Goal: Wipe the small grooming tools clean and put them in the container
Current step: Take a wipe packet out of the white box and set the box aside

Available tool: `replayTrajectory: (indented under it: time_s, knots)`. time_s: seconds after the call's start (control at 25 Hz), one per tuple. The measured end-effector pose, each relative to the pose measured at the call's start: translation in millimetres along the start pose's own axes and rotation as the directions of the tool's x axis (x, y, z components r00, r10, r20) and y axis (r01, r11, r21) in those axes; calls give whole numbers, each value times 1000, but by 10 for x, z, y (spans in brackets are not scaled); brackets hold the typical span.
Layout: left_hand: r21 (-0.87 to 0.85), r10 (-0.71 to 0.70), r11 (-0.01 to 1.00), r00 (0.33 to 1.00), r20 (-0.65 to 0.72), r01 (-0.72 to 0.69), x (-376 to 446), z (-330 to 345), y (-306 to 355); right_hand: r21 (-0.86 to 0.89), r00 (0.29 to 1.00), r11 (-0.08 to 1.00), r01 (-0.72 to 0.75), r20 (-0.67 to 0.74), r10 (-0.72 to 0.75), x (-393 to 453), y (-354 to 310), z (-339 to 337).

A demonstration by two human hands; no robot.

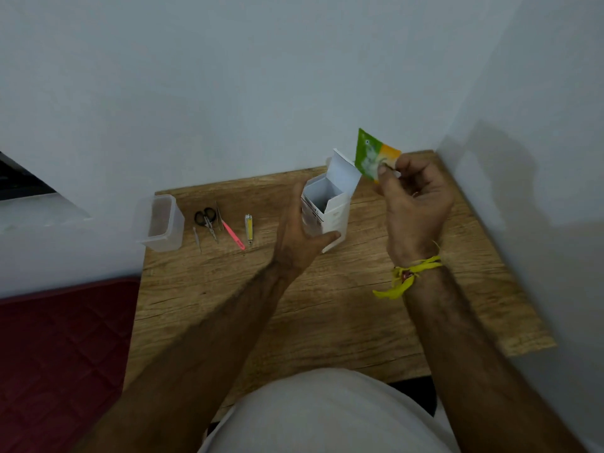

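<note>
My left hand grips a white cardboard box that stands upright on the wooden table with its top flap open. Above and right of the box, my right hand pinches a green and orange sachet by its lower corner. On the table to the left lie the small tools: black-handled scissors, a thin metal tool, a pink tool and a nail clipper. A clear plastic container stands open at the table's left edge.
The table sits in a corner, with white walls behind and to the right. A dark red quilted surface lies left of the table. A yellow thread band is tied round my right wrist.
</note>
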State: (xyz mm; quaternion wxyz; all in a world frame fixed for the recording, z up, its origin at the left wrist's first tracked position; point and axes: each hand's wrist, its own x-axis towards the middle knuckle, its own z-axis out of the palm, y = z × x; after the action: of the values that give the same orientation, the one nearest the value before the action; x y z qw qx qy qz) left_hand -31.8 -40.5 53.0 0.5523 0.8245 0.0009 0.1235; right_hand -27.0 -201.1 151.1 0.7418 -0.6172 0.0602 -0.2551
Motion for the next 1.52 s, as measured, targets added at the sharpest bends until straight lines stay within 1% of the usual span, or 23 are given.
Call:
replayTrajectory:
  time_s: [0.12, 0.24, 0.32, 0.44, 0.52, 0.64, 0.72, 0.8, 0.88, 0.96, 1.04, 1.16, 1.24, 1.36, 1.52]
  knots:
    - [4, 4, 1000, 998, 66, -4, 83, 65, -64, 62, 992, 995, -73, -97, 79, 94, 64, -157]
    - [66, -7, 998, 986, 166, -4, 88, 83, -140, 77, 981, 990, -119, -142, 129, 67, 196, -262]
    - [73, -14, 997, 979, 204, -1, 15, 67, -211, 32, 974, 985, -170, -144, 173, 27, 313, -296]
    - [-25, -10, 1000, 974, 225, 16, -97, 50, -244, -79, 966, 971, -226, -146, 213, -43, 524, -311]
    - [-98, -15, 995, 982, 186, 34, -130, 83, -192, -160, 968, 962, -221, -157, 197, -87, 629, -299]
    - [-125, -51, 990, 996, 73, 60, -99, 141, -97, -189, 969, 958, -216, -164, 186, -109, 681, -281]
    - [-162, -85, 983, 996, 21, 87, -63, 171, -69, -224, 972, 953, -204, -159, 171, -79, 693, -279]
    - [-145, -72, 987, 997, -12, 69, -30, 174, -67, -288, 984, 944, -160, -128, 128, -32, 710, -256]
    - [-130, -33, 991, 999, 8, 34, -38, 157, -60, -380, 991, 915, -132, -69, 115, 13, 719, -203]
    - [-141, -22, 990, 999, 43, 28, -55, 131, -45, -471, 982, 867, -162, 12, 190, 43, 658, -122]
    - [-142, -8, 990, 998, 66, 17, -68, 109, -28, -541, 954, 820, -186, 102, 284, 44, 590, -55]
    - [-131, 36, 991, 996, 79, -25, -68, 72, -11, -630, 921, 769, -108, 228, 317, -9, 541, -4]
    - [-141, 33, 990, 996, 89, -20, -62, 52, -18, -674, 911, 735, -75, 255, 326, -41, 535, 17]
    - [-177, -23, 983, 996, 88, 39, -79, 53, -6, -724, 909, 689, -28, 269, 319, -63, 520, 39]
    - [-153, -35, 987, 997, 65, 44, -78, 80, -37, -732, 895, 681, 18, 315, 315, -111, 502, 77]
